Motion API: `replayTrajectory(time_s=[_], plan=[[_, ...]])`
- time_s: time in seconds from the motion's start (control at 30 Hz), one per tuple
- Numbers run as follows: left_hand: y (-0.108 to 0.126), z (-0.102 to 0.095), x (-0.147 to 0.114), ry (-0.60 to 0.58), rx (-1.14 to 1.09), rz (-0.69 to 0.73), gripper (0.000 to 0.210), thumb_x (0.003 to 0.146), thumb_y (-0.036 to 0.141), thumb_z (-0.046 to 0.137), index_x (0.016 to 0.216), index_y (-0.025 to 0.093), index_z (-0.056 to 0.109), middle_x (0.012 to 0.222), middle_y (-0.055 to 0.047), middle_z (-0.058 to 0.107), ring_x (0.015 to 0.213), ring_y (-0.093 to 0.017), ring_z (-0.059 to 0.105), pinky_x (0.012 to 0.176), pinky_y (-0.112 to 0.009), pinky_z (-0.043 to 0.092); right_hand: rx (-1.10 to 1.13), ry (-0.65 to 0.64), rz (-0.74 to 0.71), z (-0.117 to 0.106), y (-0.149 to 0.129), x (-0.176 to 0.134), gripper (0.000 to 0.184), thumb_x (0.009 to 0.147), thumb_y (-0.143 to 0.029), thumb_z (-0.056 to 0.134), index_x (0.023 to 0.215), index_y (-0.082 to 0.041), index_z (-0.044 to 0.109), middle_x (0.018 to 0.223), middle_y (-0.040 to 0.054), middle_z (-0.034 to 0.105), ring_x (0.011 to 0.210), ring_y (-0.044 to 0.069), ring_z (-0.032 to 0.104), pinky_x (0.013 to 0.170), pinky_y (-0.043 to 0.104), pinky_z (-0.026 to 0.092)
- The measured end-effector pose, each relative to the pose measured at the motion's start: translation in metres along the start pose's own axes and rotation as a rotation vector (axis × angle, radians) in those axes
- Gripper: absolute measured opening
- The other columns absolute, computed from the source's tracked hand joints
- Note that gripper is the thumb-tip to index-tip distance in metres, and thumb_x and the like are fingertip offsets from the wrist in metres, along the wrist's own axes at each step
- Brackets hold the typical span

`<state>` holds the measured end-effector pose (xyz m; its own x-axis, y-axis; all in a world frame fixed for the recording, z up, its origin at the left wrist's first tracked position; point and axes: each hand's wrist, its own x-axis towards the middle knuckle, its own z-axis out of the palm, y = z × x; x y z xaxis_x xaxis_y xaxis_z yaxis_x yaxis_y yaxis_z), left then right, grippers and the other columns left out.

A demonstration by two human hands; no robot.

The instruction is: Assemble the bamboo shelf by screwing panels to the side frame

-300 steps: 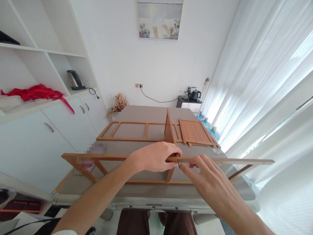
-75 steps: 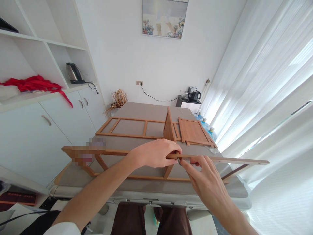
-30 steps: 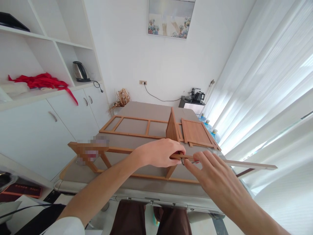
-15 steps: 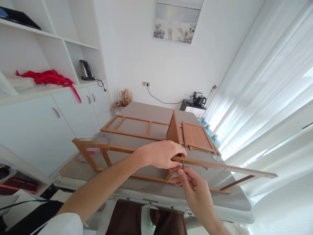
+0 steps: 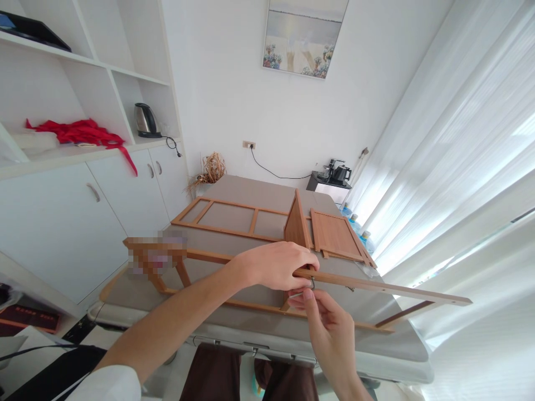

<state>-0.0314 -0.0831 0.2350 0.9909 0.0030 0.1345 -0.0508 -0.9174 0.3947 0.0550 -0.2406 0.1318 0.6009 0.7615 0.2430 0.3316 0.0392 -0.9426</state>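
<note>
A wooden frame stands on edge across the near side of the table, its upper rail running left to right. My left hand is closed round that rail near its middle, where an upright wooden panel meets it. Just below the rail, my right hand pinches a small bent metal hex key between thumb and fingers. The key's upper end points up at the rail's underside; the fastener there is too small to make out.
Another wooden frame lies flat behind, and flat wooden panels are stacked to the right. All rest on the grey-topped table. Shelves with a kettle stand left; white curtains hang right. Water bottles stand beyond the table's right edge.
My right hand has turned slightly and its wrist has shifted left, with the hex key still pinched. The left hand keeps its grip on the frame. The view has moved a little.
</note>
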Motion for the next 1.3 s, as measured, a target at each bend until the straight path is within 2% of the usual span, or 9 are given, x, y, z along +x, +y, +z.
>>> replayTrajectory(time_s=[0.17, 0.43, 0.5, 0.67, 0.8, 0.9, 0.97, 1.13, 1.3], plan=[[-0.002, 0.001, 0.000, 0.012, -0.012, 0.017, 0.016, 0.086, 0.023, 0.062, 0.102, 0.020, 0.062, 0.107, -0.004, 0.069, 0.092, -0.019, 0.064, 0.070, -0.026, 0.042, 0.089, -0.024, 0.038, 0.001, -0.001, 0.000, 0.037, 0.091, -0.052, 0.058, 0.088, -0.018, 0.072, 0.083, 0.0090, 0.076, 0.078, 0.025, 0.074, 0.073, 0.033, 0.061], [-0.001, 0.001, 0.000, 0.008, -0.007, 0.021, 0.016, 0.086, 0.023, 0.062, 0.101, 0.019, 0.062, 0.105, -0.004, 0.069, 0.091, -0.019, 0.064, 0.070, -0.027, 0.041, -0.048, -0.012, -0.035, 0.000, -0.002, 0.001, 0.033, 0.092, -0.048, 0.057, 0.086, -0.020, 0.074, 0.080, 0.0069, 0.076, 0.077, 0.022, 0.073, 0.072, 0.029, 0.059], [-0.001, 0.001, 0.000, 0.012, 0.000, 0.016, 0.017, 0.086, 0.024, 0.062, 0.102, 0.019, 0.062, 0.105, -0.004, 0.069, 0.090, -0.019, 0.064, 0.070, -0.027, 0.041, -0.118, -0.026, -0.105, 0.002, -0.003, -0.001, 0.030, 0.093, -0.044, 0.057, 0.085, -0.021, 0.074, 0.080, 0.0056, 0.075, 0.077, 0.021, 0.073, 0.072, 0.026, 0.058], [-0.002, 0.001, -0.001, 0.028, 0.002, 0.021, 0.017, 0.087, 0.027, 0.062, 0.103, 0.020, 0.062, 0.105, -0.003, 0.069, 0.089, -0.018, 0.064, 0.068, -0.026, 0.040, -0.298, -0.106, -0.385, 0.000, -0.007, -0.006, 0.023, 0.095, -0.031, 0.053, 0.082, -0.020, 0.069, 0.080, 0.0041, 0.072, 0.075, 0.017, 0.070, 0.071, 0.022, 0.054], [-0.004, 0.002, -0.001, 0.034, 0.004, 0.043, 0.019, 0.088, 0.029, 0.062, 0.104, 0.020, 0.062, 0.103, -0.003, 0.068, 0.087, -0.017, 0.063, 0.067, -0.026, 0.040, -0.432, -0.104, -0.551, -0.023, -0.008, -0.002, 0.014, 0.096, -0.022, 0.048, 0.095, -0.021, 0.062, 0.084, 0.0037, 0.065, 0.074, 0.014, 0.063, 0.068, 0.023, 0.052], [-0.004, 0.003, -0.001, 0.033, 0.014, 0.043, 0.017, 0.089, 0.029, 0.061, 0.103, 0.020, 0.062, 0.102, -0.003, 0.068, 0.087, -0.017, 0.063, 0.067, -0.026, 0.040, -0.598, -0.157, -0.635, -0.047, -0.011, 0.006, 0.025, 0.098, -0.016, 0.043, 0.118, -0.021, 0.057, 0.093, 0.0064, 0.059, 0.083, 0.017, 0.059, 0.073, 0.027, 0.051], [-0.004, 0.003, -0.001, 0.038, 0.015, 0.040, 0.017, 0.089, 0.030, 0.061, 0.102, 0.020, 0.062, 0.101, -0.003, 0.069, 0.086, -0.017, 0.063, 0.067, -0.026, 0.039, -0.739, -0.188, -0.687, -0.060, -0.013, 0.013, 0.029, 0.097, -0.013, 0.042, 0.122, -0.020, 0.055, 0.094, 0.0075, 0.055, 0.085, 0.018, 0.056, 0.072, 0.029, 0.050], [-0.002, 0.002, -0.001, 0.034, 0.008, 0.025, 0.016, 0.089, 0.029, 0.061, 0.102, 0.020, 0.062, 0.099, -0.003, 0.069, 0.086, -0.018, 0.063, 0.067, -0.026, 0.039, -1.078, -0.149, -0.814, -0.073, -0.017, 0.023, 0.028, 0.092, -0.006, 0.045, 0.111, -0.021, 0.060, 0.091, 0.0069, 0.047, 0.079, 0.018, 0.047, 0.068, 0.031, 0.043], [0.000, 0.001, -0.001, 0.021, 0.007, 0.010, 0.015, 0.088, 0.028, 0.061, 0.101, 0.020, 0.063, 0.098, -0.003, 0.069, 0.084, -0.017, 0.063, 0.066, -0.026, 0.040, -1.161, -0.152, -0.861, -0.072, -0.020, 0.027, 0.032, 0.088, -0.002, 0.045, 0.108, -0.021, 0.061, 0.093, 0.0073, 0.046, 0.080, 0.018, 0.046, 0.068, 0.030, 0.041]])
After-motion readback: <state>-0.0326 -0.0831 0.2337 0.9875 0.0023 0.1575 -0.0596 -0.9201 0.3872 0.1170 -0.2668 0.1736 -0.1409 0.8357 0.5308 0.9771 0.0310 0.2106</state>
